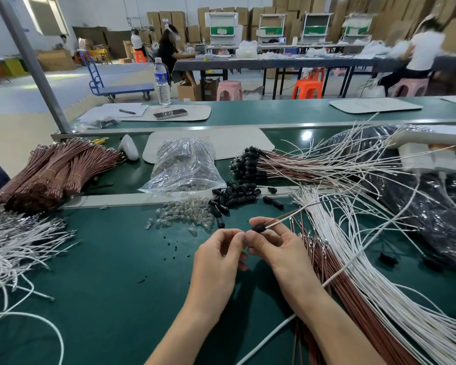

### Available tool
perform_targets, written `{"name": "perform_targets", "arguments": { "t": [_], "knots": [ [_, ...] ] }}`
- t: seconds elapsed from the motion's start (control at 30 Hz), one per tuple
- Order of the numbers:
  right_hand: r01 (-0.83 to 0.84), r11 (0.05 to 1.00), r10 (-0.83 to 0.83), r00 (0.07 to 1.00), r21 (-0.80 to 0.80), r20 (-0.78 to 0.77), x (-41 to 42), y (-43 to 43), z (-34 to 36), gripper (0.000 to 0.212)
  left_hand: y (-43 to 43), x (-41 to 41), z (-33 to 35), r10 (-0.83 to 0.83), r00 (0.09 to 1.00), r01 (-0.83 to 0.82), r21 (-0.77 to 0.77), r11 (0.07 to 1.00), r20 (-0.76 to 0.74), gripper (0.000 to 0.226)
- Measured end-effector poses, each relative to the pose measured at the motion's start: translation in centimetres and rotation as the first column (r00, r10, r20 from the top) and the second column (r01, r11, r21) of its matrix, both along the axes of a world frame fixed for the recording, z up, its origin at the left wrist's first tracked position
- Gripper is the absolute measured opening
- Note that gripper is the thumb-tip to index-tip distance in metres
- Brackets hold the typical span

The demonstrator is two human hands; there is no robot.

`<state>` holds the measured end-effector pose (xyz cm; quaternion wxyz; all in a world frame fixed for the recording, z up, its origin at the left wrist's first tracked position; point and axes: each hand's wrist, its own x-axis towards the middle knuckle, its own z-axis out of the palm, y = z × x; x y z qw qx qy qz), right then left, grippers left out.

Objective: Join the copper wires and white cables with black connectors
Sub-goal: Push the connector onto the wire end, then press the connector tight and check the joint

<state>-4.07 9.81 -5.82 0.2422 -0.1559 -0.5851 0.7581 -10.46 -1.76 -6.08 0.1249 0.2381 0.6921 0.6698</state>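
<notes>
**Item:** black connector (258, 228). Small dark barrel, held above the tabletop (103, 259) at centre, betw. both hands.
**Leads:** one white cable (295, 212) and one copper wire (283, 215) exit its far end, running up-right.
**R hand** (270, 243): grip closed, thumb & fingers pinch the connector, prob. to steady it while the leads seat.
**L hand** (221, 248): fingers curled, tips meeting the R thumb. Can't tell if the grip holds anything.
**Stock, within reach:** loose connectors (229, 198) just beyond the hands, clear bulbs (184, 216) beside them, white cable stock (353, 259) fanned at right.
**Finished sets** (250, 162): further back, prob. kept apart from stock.
</notes>
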Motion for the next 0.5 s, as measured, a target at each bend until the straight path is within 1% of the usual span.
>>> {"name": "perform_targets", "arguments": {
  "t": [0.1, 0.2, 0.3, 0.5],
  "knots": [
    [0.001, 1.000, -0.001, 1.000, 0.002, 0.000, 0.00, -0.05, 0.02, 0.025, 0.11, 0.20, 0.00, -0.004, 1.000, 0.004, -0.008, 1.000, -0.006, 0.014],
    [0.019, 0.999, -0.020, 1.000, -0.033, -0.010, -0.03, -0.04, 0.10, 0.027, 0.14, 0.15, -0.10, -0.009, 1.000, 0.009, -0.021, 1.000, 0.005, 0.015],
    [0.023, 0.997, -0.024, 1.000, -0.075, -0.012, -0.08, 0.17, -0.02, 0.022, 0.12, -0.02, -0.14, -0.017, 1.000, 0.018, -0.038, 0.999, 0.017, 0.014],
    [0.022, 0.997, -0.021, 1.000, -0.067, 0.010, 0.02, 0.22, 0.22, 0.024, 0.08, 0.15, -0.04, -0.023, 0.999, 0.021, -0.072, 0.997, -0.028, 0.013]
  ]
}}
